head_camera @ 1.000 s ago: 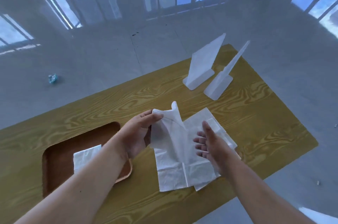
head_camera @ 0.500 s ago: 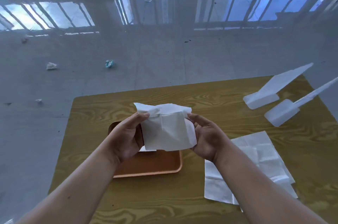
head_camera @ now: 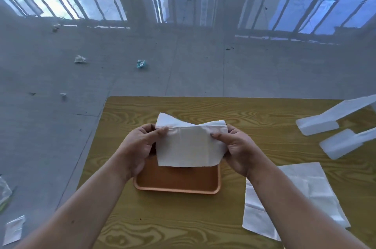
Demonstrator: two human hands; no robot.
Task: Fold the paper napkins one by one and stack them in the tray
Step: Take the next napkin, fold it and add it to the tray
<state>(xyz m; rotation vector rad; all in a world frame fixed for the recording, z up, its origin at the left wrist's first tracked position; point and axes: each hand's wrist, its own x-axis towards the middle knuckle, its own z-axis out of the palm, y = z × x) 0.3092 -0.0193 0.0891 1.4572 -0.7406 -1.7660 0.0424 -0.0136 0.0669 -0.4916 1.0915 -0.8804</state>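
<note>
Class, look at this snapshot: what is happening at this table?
A person is folding a white paper napkin, pinching its top corners with the left hand and right hand above a brown rectangular tray. More unfolded white napkins lie flat on the yellow wood-grain table to the right, waiting their turn.

napkin (head_camera: 189,147): white | tray (head_camera: 177,179): orange-brown | table (head_camera: 203,228): yellow, wood-grain swirls | floor (head_camera: 122,78): grey

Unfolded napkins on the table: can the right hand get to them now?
Probably not yet: the right hand and left hand both pinch the folded napkin above the tray. The unfolded napkins lie unobstructed beside it.
</note>
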